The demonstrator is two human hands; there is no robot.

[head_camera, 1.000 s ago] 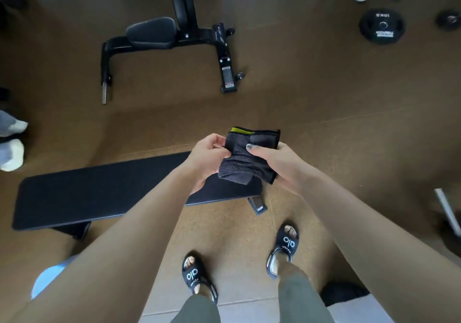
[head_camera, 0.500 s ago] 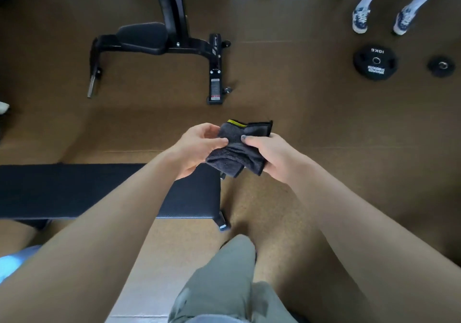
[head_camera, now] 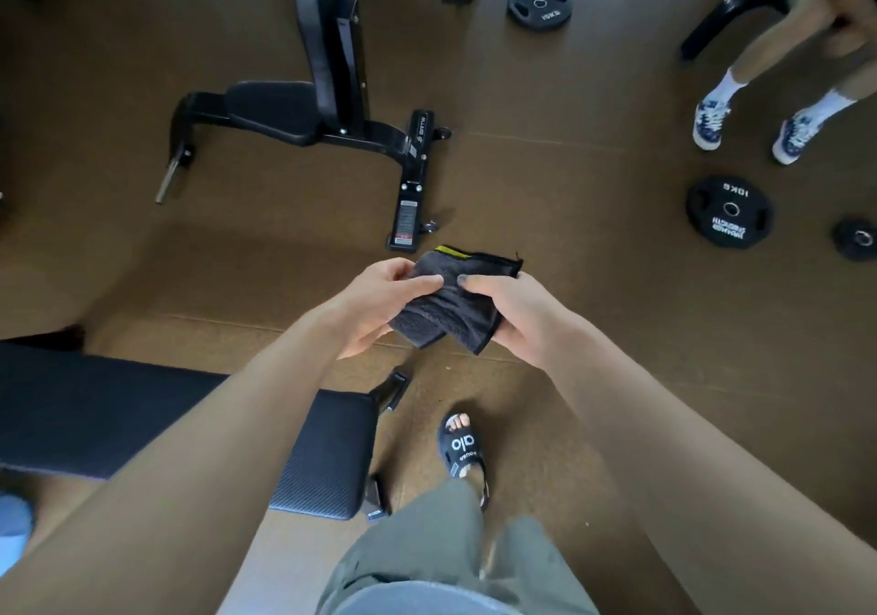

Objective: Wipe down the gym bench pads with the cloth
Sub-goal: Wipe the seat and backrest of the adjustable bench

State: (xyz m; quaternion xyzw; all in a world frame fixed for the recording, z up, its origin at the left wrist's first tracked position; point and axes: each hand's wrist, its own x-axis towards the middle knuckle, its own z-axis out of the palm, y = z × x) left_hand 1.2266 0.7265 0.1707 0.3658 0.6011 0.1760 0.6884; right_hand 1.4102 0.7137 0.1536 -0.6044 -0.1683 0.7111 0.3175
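Above the brown gym floor (head_camera: 593,353), in front of the person's chest, both hands hold a folded dark grey cloth (head_camera: 451,306) with a thin yellow strip along its far edge; the left hand (head_camera: 379,303) has its fingers curled round the cloth's left side, thumb lying across the top; the right hand (head_camera: 510,313) grips the right side, its thumb pressed on the upper face and its fingers wrapped underneath, out of sight; the cloth hangs between the two hands in the air, well apart from any pad.

Below and to the left lies a flat bench (head_camera: 156,429) with a dark textured pad, its near end showing a ribbed surface and a metal foot (head_camera: 391,389) poking out beside it; the person's left forearm crosses over it. Farther off stands a second bench (head_camera: 280,111), black, with a small seat pad and an upright frame (head_camera: 332,40), a wheeled base bar (head_camera: 410,182) reaching toward the cloth.

On the floor to the right lie a black weight plate marked 10KG (head_camera: 729,212) and a smaller disc (head_camera: 856,238) just beside it; another plate (head_camera: 539,4) lies near the top. Another person's legs in white socks and patterned trainers (head_camera: 709,123) stand at the upper right. Near the bottom, the wearer's own foot in a black sandal (head_camera: 461,446) rests on the floor, with olive trousers (head_camera: 441,553) below.
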